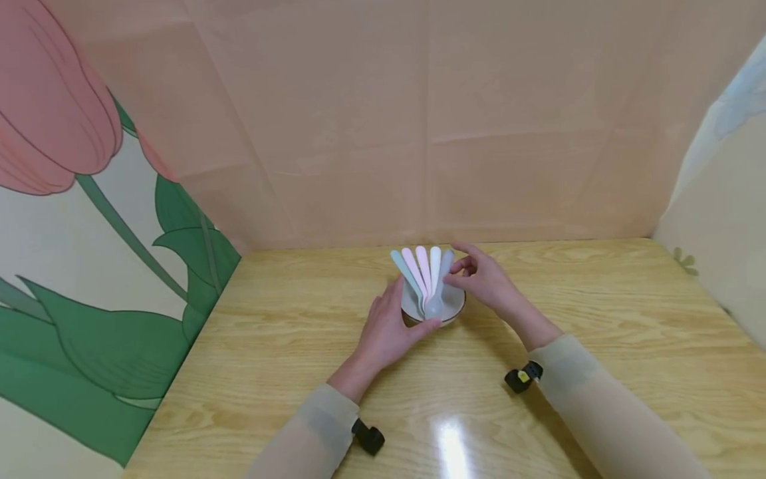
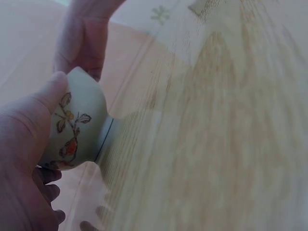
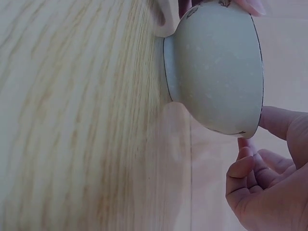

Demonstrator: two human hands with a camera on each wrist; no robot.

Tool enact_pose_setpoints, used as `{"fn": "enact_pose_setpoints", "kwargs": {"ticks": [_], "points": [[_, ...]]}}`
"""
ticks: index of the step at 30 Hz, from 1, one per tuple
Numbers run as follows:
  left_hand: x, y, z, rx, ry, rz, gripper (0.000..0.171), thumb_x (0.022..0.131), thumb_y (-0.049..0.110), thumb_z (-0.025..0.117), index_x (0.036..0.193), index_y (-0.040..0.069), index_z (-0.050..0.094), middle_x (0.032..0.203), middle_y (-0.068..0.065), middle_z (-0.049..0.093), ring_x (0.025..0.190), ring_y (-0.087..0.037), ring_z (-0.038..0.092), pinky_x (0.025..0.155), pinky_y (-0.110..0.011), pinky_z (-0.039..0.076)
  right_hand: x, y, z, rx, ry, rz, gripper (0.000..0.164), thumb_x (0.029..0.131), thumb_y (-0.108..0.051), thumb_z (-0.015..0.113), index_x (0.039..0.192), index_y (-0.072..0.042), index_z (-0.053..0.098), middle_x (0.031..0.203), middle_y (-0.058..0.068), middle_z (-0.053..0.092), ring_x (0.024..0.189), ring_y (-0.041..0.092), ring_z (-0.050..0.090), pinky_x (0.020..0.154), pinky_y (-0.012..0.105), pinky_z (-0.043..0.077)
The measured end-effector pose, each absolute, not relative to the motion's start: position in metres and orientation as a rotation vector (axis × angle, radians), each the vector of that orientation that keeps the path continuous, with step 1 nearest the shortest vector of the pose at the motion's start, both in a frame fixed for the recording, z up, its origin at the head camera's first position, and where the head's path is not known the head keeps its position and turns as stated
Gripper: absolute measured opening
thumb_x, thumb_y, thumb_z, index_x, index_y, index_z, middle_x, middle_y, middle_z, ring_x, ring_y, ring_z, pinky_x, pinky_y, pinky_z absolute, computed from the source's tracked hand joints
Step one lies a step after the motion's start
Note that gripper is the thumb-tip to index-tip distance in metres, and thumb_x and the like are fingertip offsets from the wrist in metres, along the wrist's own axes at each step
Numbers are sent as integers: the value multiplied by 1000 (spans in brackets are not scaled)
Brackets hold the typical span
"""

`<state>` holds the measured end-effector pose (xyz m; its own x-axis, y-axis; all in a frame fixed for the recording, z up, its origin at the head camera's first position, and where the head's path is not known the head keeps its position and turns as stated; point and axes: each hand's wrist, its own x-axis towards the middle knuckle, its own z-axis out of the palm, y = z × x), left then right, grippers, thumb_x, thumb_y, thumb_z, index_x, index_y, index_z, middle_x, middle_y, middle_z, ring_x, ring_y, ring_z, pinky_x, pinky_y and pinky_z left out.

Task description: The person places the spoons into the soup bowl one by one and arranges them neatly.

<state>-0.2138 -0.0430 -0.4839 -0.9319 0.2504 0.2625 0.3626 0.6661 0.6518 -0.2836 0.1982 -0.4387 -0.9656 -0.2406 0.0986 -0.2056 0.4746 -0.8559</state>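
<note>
A small pale bowl (image 1: 412,310) with a dark rim stands on the wooden table; leaves and red flowers decorate its outside in the left wrist view. Several spoons lean in it with handles fanned upward: a teal spoon (image 1: 407,269), two pink spoons, a white spoon (image 1: 435,266) and a grey spoon (image 1: 446,265). My left hand (image 1: 389,326) grips the bowl from the left, thumb along its near side. My right hand (image 1: 486,279) is beside the grey spoon at the right rim, thumb and forefinger spread apart, other fingers bent. The bowl hides part of its thumb in the right wrist view.
The wood-grain table (image 1: 287,319) runs back to a plain peach backdrop (image 1: 335,133). A panel with a large tulip print (image 1: 60,100) borders it on the left, and a pale panel (image 1: 724,219) on the right. Glare shows on the near tabletop.
</note>
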Motion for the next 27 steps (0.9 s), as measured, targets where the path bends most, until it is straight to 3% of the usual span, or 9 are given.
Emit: {"fn": "enact_pose_setpoints", "kwargs": {"ticks": [6, 16, 24, 27], "points": [[-212, -40, -485, -524, -2704, -1143, 108, 97, 65, 78, 176, 15, 24, 168, -6, 48, 150, -25, 50, 126, -53, 33, -281, 201, -439, -409, 2685, -1513, 78, 102, -17, 82, 168, -5, 42, 122, 17, 70, 104, 28, 55, 78, 28, 47], [-208, -41, -484, -525, -2713, -1164, 111, 96, 64, 80, 177, 16, 21, 171, -7, 44, 152, -26, 47, 128, -53, 31, -276, 202, -437, -433, 2711, -1491, 76, 102, -15, 82, 166, -2, 44, 120, 17, 71, 101, 28, 57, 76, 27, 48], [-208, -51, -479, -532, -2727, -1118, 113, 96, 67, 77, 176, 12, 20, 169, -10, 45, 146, -32, 53, 123, -58, 39, -268, 203, -428, -543, 2857, -1284, 73, 105, -19, 80, 166, -1, 44, 128, 20, 71, 114, 36, 65, 87, 45, 56], [-207, -56, -474, -503, -2780, -1024, 114, 98, 71, 73, 176, 10, 19, 171, -14, 42, 152, -33, 47, 127, -58, 33, -262, 204, -425, -630, 2930, -1161, 71, 106, -21, 78, 166, 0, 44, 133, 23, 69, 119, 40, 65, 90, 54, 59]]}}
